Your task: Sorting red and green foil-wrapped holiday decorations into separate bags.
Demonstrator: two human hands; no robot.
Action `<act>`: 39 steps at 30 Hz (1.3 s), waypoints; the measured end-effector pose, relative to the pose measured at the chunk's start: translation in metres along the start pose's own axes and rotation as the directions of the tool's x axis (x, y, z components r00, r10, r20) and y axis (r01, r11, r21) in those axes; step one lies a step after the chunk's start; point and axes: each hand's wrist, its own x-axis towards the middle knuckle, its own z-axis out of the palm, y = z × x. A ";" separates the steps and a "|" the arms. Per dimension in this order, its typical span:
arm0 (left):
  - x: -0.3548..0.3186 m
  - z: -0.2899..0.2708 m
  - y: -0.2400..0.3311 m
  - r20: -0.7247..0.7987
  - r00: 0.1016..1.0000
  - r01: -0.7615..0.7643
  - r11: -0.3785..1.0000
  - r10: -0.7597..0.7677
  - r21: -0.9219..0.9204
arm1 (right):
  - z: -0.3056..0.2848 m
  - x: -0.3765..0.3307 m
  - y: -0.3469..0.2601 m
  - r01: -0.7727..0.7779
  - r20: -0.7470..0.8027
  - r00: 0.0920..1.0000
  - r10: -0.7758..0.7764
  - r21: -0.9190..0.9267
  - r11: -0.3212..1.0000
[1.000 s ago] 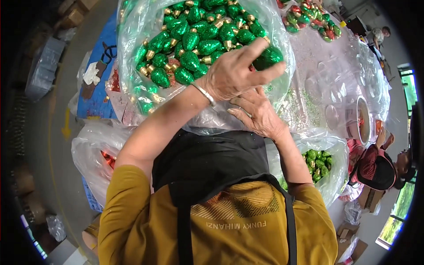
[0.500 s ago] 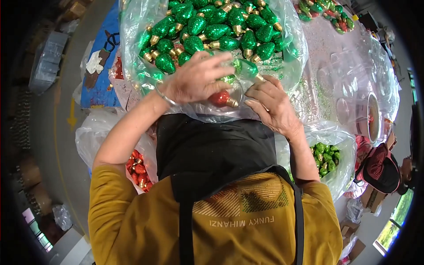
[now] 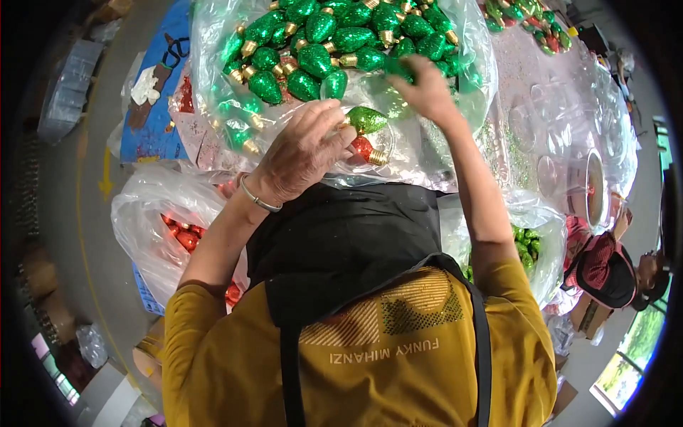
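Observation:
My left hand (image 3: 302,151) is curled at the side of a clear round plastic container (image 3: 361,166), its fingers closed on it. Inside lie a light green glitter bulb ornament (image 3: 366,119) and a red one (image 3: 364,148) with a gold screw cap. Farther right, my right hand (image 3: 427,92) reaches over the edge of a pile of dark green glitter bulbs (image 3: 352,39). It is smeared by motion, with a dark green bulb (image 3: 400,67) beside its fingertips; whether it grips that bulb is unclear.
Clear plastic sheeting (image 3: 484,92) surrounds the pile. Bags of red bulbs (image 3: 186,238) and light green bulbs (image 3: 525,248) flank my body. Clear containers (image 3: 587,188) lie to the right, mixed bulbs (image 3: 548,35) at the far right. A blue surface (image 3: 153,139) holds tools at left.
My right hand has left the container and moved up to the dark green pile. My left hand has drawn back to the container's left side, uncovering the light green and red bulbs.

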 end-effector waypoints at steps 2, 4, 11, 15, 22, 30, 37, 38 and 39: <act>-0.006 -0.004 0.005 -0.019 1.000 0.013 1.000 -0.013 0.001 | -0.064 0.014 -0.082 -0.358 0.138 0.919 0.369 0.681 0.638; -0.011 -0.004 0.007 -0.027 0.999 0.035 0.999 -0.036 -0.030 | -0.103 0.003 -0.131 -0.278 0.191 0.959 0.209 0.768 0.576; -0.015 -0.001 0.001 -0.072 0.997 -0.002 1.000 0.002 -0.003 | -0.068 -0.008 -0.129 0.358 0.358 0.876 -0.322 -0.038 0.933; -0.010 -0.003 0.004 -0.049 0.998 -0.036 0.999 0.037 0.019 | -0.047 -0.003 -0.131 0.510 0.522 0.806 -0.280 -0.372 0.776; -0.011 -0.004 0.000 0.020 0.998 -0.064 0.994 0.066 -0.083 | -0.053 0.022 -0.152 0.482 0.747 0.664 -0.032 -0.395 0.782; -0.019 -0.007 -0.005 -0.117 0.988 -0.110 0.989 0.098 -0.100 | -0.087 0.029 -0.150 0.178 0.764 0.634 -0.117 0.004 0.984; -0.022 -0.006 -0.006 -0.109 0.992 -0.077 0.990 0.063 -0.121 | -0.098 0.006 -0.148 0.001 0.473 0.861 -0.187 0.366 0.931; -0.021 -0.006 -0.006 -0.081 0.995 -0.074 0.989 0.064 -0.129 | -0.100 0.006 -0.148 0.018 0.464 0.865 -0.192 0.354 0.935; -0.022 -0.006 -0.007 -0.077 0.995 -0.074 0.989 0.064 -0.127 | -0.101 0.006 -0.149 0.032 0.451 0.870 -0.197 0.347 0.937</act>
